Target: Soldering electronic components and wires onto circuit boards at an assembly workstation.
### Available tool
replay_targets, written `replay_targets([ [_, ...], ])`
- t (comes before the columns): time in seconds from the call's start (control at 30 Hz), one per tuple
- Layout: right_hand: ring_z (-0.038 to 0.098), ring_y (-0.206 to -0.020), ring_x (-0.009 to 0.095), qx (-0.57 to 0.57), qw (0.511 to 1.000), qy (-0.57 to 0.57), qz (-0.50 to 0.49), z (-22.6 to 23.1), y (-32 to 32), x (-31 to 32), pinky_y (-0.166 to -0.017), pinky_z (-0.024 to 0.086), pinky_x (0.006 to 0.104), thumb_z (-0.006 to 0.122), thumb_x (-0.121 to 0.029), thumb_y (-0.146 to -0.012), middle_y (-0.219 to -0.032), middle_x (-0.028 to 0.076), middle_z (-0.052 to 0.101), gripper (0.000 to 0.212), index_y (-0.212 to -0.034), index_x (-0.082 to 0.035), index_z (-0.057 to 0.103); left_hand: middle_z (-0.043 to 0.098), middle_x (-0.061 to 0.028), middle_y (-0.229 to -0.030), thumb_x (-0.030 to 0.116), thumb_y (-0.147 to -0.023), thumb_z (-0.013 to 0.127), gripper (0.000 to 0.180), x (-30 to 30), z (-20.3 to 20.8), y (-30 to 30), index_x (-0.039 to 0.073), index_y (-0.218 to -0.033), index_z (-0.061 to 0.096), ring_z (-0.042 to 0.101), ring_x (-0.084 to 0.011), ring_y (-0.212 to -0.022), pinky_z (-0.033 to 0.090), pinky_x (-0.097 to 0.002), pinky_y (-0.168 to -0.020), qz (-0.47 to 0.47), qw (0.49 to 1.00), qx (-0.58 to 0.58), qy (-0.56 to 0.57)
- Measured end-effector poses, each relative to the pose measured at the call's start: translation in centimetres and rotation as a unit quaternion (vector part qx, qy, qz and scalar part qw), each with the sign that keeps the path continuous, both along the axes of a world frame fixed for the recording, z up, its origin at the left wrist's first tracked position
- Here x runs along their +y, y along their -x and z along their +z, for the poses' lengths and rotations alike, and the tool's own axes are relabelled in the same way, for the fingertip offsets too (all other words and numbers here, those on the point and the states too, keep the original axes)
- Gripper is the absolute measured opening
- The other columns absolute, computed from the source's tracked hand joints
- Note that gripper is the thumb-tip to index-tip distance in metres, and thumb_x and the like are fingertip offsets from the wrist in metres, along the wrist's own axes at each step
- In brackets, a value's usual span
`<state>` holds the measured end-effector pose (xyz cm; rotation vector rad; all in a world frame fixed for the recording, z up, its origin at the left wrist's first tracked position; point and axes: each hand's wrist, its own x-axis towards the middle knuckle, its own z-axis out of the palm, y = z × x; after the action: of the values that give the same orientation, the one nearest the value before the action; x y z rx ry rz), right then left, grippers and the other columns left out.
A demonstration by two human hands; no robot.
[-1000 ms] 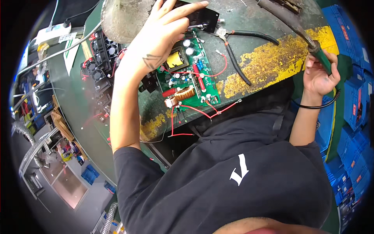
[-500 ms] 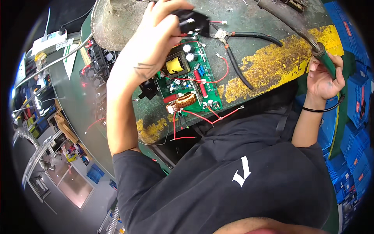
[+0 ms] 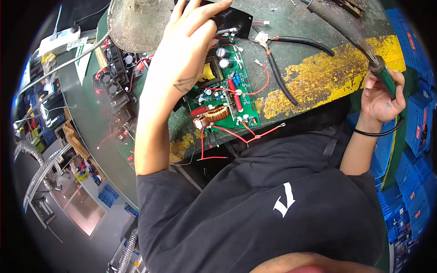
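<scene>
My left hand [image 3: 191, 41] is at the top, its fingers closed on a black flat panel [image 3: 241, 20]. Below that panel lies a green circuit board [image 3: 249, 109] with a yellow transformer [image 3: 207, 73], a copper coil [image 3: 217, 114] and red wires. My left forearm passes over the board's left side. At the right, my right hand [image 3: 382, 100] wraps round the green handle of a soldering iron [image 3: 387, 82]. The iron's metal shaft runs up into a grey tube [image 3: 339, 27]. Between the hands lie black-handled pliers [image 3: 261, 38], their handles spread.
The green workbench [image 3: 309, 41] has a worn yellow strip [image 3: 314, 75] along its near edge. Several small black fans [image 3: 116, 63] sit left of my forearm, below a worn, rounded plate [image 3: 134, 27]. Blue crates [image 3: 414, 123] are stacked at the right.
My left hand and the black panel have shifted slightly right, and the panel shows more sharply. My right hand keeps its hold on the soldering iron.
</scene>
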<state>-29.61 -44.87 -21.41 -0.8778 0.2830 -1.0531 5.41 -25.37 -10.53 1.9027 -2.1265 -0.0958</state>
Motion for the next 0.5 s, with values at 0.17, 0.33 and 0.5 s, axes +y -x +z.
replay_targets([
  [0.17, 0.069, -0.072, 0.033, -0.005, 1.000, -0.013, 0.000, 0.1, -0.1, 0.1, -0.051, 0.052, 0.0331, 0.044, -0.038, -0.101, -0.102, 0.031, 0.070, 0.048, -0.123, 0.002, 0.062, 0.055, -0.0266, -0.142, -0.007, -0.078, 0.066, 0.021, 0.1, -0.7, -0.4, -0.002, -0.082, 0.046, 0.041, -0.0528, -0.142, 0.035, -0.0557, -0.115, 0.029, 0.998, 0.056, 0.002],
  [0.33, 0.067, -0.069, 0.032, 0.051, 0.995, 0.076, -0.048, 2.0, 0.4, 2.4, -0.050, 0.053, 0.0328, 0.045, -0.038, -0.101, -0.106, 0.034, 0.066, 0.047, -0.125, -0.001, 0.060, 0.056, -0.0273, -0.140, -0.007, -0.078, 0.067, 0.022, 0.1, -1.4, -0.4, -0.001, -0.082, 0.046, 0.045, -0.0511, -0.138, 0.036, -0.0535, -0.114, 0.041, 0.997, 0.058, 0.031],
  [0.5, 0.064, -0.065, 0.031, 0.104, 0.967, 0.232, 0.000, 3.7, -0.3, 6.4, -0.052, 0.054, 0.0354, 0.042, -0.035, -0.104, -0.095, 0.032, 0.062, 0.041, -0.127, -0.002, 0.051, 0.057, -0.0269, -0.138, -0.007, -0.077, 0.067, 0.021, 0.0, -1.1, -0.8, -0.001, -0.083, 0.047, 0.046, -0.0499, -0.137, 0.036, -0.0537, -0.114, 0.009, 0.997, 0.063, 0.042],
])
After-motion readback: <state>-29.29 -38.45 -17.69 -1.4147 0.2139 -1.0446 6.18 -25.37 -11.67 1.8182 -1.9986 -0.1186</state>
